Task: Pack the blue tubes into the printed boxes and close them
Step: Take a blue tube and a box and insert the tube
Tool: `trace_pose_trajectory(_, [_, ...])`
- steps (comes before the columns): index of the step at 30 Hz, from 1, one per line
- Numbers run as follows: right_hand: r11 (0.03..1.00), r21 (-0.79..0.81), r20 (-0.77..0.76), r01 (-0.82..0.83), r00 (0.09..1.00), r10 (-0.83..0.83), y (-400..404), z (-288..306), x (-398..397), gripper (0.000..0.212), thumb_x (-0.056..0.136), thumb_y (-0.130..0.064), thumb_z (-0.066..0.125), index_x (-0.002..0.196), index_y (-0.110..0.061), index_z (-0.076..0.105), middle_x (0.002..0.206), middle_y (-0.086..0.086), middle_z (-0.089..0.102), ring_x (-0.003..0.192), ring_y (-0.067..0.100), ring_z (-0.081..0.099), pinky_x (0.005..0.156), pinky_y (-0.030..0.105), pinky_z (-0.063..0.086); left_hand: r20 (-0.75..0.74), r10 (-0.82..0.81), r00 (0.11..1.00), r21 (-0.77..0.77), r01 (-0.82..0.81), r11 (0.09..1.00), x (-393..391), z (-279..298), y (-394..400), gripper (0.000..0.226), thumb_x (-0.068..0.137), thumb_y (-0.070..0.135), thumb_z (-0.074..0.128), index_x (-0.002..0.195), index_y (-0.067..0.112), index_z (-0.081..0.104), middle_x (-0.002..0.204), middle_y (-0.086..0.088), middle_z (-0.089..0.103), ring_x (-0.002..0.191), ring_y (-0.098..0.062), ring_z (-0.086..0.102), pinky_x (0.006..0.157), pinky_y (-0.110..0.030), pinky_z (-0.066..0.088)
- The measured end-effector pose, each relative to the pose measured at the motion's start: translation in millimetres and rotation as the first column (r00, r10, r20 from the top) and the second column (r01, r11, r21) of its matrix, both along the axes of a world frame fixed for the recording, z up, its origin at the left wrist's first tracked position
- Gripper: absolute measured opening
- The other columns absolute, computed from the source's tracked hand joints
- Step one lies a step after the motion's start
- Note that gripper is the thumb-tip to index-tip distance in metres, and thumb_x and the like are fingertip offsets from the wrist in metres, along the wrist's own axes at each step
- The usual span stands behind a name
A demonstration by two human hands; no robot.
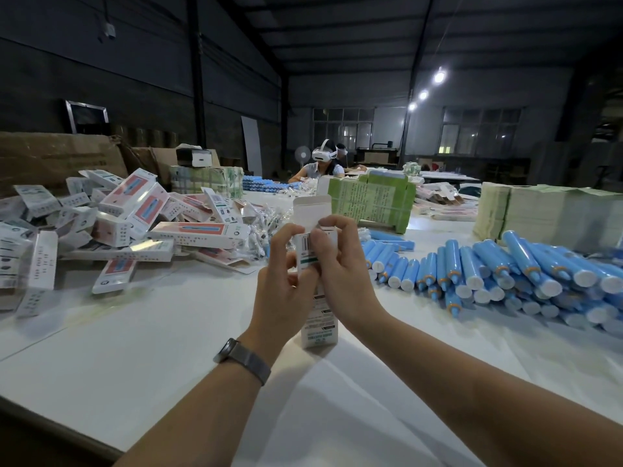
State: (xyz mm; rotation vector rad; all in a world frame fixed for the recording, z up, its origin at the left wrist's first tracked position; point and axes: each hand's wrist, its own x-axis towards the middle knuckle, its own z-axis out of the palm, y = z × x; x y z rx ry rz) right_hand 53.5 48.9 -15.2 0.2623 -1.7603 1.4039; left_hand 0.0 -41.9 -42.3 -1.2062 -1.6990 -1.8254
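We held one box [318, 310] upright over the table [141, 348], its top flap [312, 210] standing open. Our left hand [281, 294] gripped its left side, fingers curled round it; our right hand [340, 271] pinched its upper end. Blue tubes [499, 274] lay heaped to the right, packed boxes [128, 227] to the left.

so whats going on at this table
A person is packing tubes into boxes. Both hands, left hand and right hand, hold one printed box upright, its top flap still open. Whether a tube is inside cannot be seen. Loose blue tubes lie to the right, a pile of boxes to the left.
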Motion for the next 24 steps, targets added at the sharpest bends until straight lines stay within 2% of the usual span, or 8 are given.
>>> trace_pose_trajectory(4, [1.000, 0.024, 0.008, 0.013, 1.000, -0.013, 1.3, 0.6, 2.7, 0.017, 0.102, -0.024, 0.049, 0.108, -0.040, 0.047, 0.089, 0.000, 0.065, 0.075, 0.012, 0.066, 0.069, 0.030, 0.055, 0.016, -0.017, 1.000, -0.002, 0.017, 1.000, 0.0, -0.9, 0.5, 0.043, 0.081, 0.036, 0.046, 0.116, 0.061, 0.039, 0.096, 0.009, 0.071, 0.073, -0.022, 0.070, 0.063, -0.052, 0.058])
trace_pose_trajectory(9, [1.000, 0.019, 0.040, -0.016, 0.999, 0.015, 2.5, 1.8, 4.5, 0.004, 0.099, -0.032, 0.051, 0.101, -0.034, 0.048, 0.093, 0.013, 0.066, 0.082, 0.030, 0.066, 0.075, 0.052, 0.055, 0.020, -0.018, 1.000, 0.010, 0.018, 1.000, 1.1, -0.7, 1.6, 0.043, 0.083, 0.036, 0.046, 0.116, 0.063, 0.038, 0.095, 0.007, 0.071, 0.073, -0.020, 0.070, 0.063, -0.054, 0.058])
trace_pose_trajectory(11, [1.000, -0.001, 0.052, -0.026, 0.998, 0.027, 3.2, 2.2, 5.8, 0.004, 0.095, -0.036, 0.053, 0.098, -0.035, 0.050, 0.093, 0.011, 0.067, 0.084, 0.033, 0.066, 0.077, 0.055, 0.055, 0.020, -0.020, 1.000, 0.017, 0.019, 1.000, 2.6, -1.2, 1.4, 0.039, 0.085, 0.042, 0.046, 0.116, 0.065, 0.038, 0.093, 0.003, 0.070, 0.073, -0.022, 0.070, 0.064, -0.054, 0.058])
trace_pose_trajectory(14, [1.000, -0.016, 0.051, -0.019, 0.999, 0.020, 5.8, 5.7, 7.9, 0.004, 0.093, -0.036, 0.052, 0.090, -0.035, 0.053, 0.086, -0.005, 0.066, 0.082, 0.016, 0.064, 0.073, 0.041, 0.055, 0.023, -0.039, 0.999, 0.029, 0.038, 0.999, 4.6, -2.4, 0.9, 0.030, 0.091, 0.051, 0.042, 0.117, 0.066, 0.039, 0.089, -0.013, 0.069, 0.074, -0.037, 0.068, 0.065, -0.060, 0.056])
trace_pose_trajectory(15, [1.000, -0.013, 0.051, 0.012, 0.999, -0.011, 7.3, 8.6, 8.0, 0.008, 0.093, -0.036, 0.052, 0.086, -0.033, 0.055, 0.084, -0.006, 0.066, 0.082, 0.015, 0.063, 0.072, 0.037, 0.054, 0.029, -0.054, 0.998, 0.033, 0.053, 0.998, 4.7, -2.5, 0.9, 0.029, 0.092, 0.052, 0.042, 0.117, 0.066, 0.039, 0.091, -0.012, 0.069, 0.076, -0.038, 0.068, 0.067, -0.061, 0.056])
trace_pose_trajectory(17, [0.998, 0.000, 0.039, 0.061, 0.997, -0.061, 10.4, 15.7, 6.5, 0.015, 0.096, -0.028, 0.054, 0.082, -0.026, 0.057, 0.090, -0.005, 0.068, 0.085, 0.016, 0.064, 0.072, 0.033, 0.054, 0.039, -0.067, 0.997, 0.028, 0.066, 0.997, 4.3, -2.3, 1.2, 0.028, 0.093, 0.053, 0.041, 0.117, 0.067, 0.039, 0.095, -0.006, 0.071, 0.079, -0.033, 0.070, 0.071, -0.061, 0.056])
trace_pose_trajectory(20, [0.997, 0.017, -0.006, 0.079, 0.997, -0.079, 11.3, 23.0, 5.1, 0.021, 0.096, -0.011, 0.061, 0.076, -0.018, 0.060, 0.100, -0.015, 0.069, 0.089, 0.008, 0.066, 0.068, 0.024, 0.054, 0.051, -0.065, 0.997, 0.014, 0.064, 0.998, 3.4, -2.1, 1.8, 0.028, 0.094, 0.054, 0.040, 0.117, 0.069, 0.037, 0.094, -0.004, 0.072, 0.081, -0.027, 0.071, 0.073, -0.059, 0.056])
trace_pose_trajectory(24, [0.993, 0.029, -0.055, 0.112, 0.992, -0.111, 11.8, 23.0, 6.9, 0.023, 0.090, -0.007, 0.069, 0.084, -0.025, 0.056, 0.091, -0.002, 0.067, 0.081, 0.007, 0.063, 0.068, 0.020, 0.051, 0.094, -0.074, 0.993, 0.006, 0.074, 0.997, 3.5, -1.0, 1.2, 0.029, 0.093, 0.057, 0.038, 0.119, 0.069, 0.037, 0.097, 0.002, 0.073, 0.085, -0.023, 0.072, 0.078, -0.059, 0.057])
